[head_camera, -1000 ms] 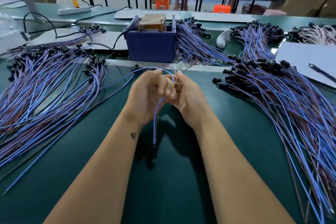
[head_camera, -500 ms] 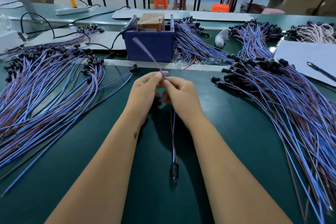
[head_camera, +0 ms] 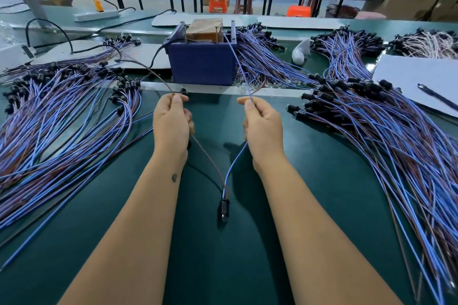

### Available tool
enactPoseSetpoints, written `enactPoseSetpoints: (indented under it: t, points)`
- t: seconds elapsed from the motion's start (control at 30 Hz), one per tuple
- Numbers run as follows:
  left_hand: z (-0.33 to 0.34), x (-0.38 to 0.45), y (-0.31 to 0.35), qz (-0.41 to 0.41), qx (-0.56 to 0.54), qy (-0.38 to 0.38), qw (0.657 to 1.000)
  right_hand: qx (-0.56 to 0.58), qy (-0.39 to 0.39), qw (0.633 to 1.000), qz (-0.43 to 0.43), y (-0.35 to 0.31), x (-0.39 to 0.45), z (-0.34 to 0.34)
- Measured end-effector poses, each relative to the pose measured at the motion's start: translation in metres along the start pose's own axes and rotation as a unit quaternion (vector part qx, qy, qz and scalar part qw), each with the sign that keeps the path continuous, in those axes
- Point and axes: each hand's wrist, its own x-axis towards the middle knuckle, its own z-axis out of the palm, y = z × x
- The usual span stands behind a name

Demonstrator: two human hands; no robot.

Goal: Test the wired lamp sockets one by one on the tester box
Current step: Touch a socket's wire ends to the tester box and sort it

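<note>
One socket's wires spread apart, ready for testing

The socket (head_camera: pixel 224 208) dangles nearest; the left hand (head_camera: pixel 171 124) pinches its brown wire (head_camera: pixel 210 163), the right hand (head_camera: pixel 262 126) its blue wire (head_camera: pixel 234 164). Next, likely, both bare ends must reach the tester box (head_camera: pixel 202 67) beyond.

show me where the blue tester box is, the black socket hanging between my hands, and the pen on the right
blue tester box (head_camera: pixel 203 65): head view, middle of its front wall.
black socket (head_camera: pixel 224 208): head view, on its body, below the two wires.
pen (head_camera: pixel 437 98): head view, mid-shaft, lying on the white sheet.
</note>
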Motion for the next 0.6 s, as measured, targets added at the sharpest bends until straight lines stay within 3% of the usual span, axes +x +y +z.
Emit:
enactPoseSetpoints:
  t: [0.23, 0.4, 0.6]
  points:
    - [0.004, -0.002, -0.004, 0.041, 0.129, -0.042, 0.990, 0.020, -0.003, 0.999, 0.031, -0.002, 0.000, 0.001]
    - [0.000, -0.003, -0.004, 0.072, 0.105, -0.039, 0.991, 0.013, -0.012, 1.000, 0.017, -0.003, 0.000, 0.000]
    - [-0.001, 0.010, -0.006, 0.036, 0.094, 0.014, 0.995, 0.004, -0.012, 1.000, 0.006, 0.000, 0.003, 0.004]
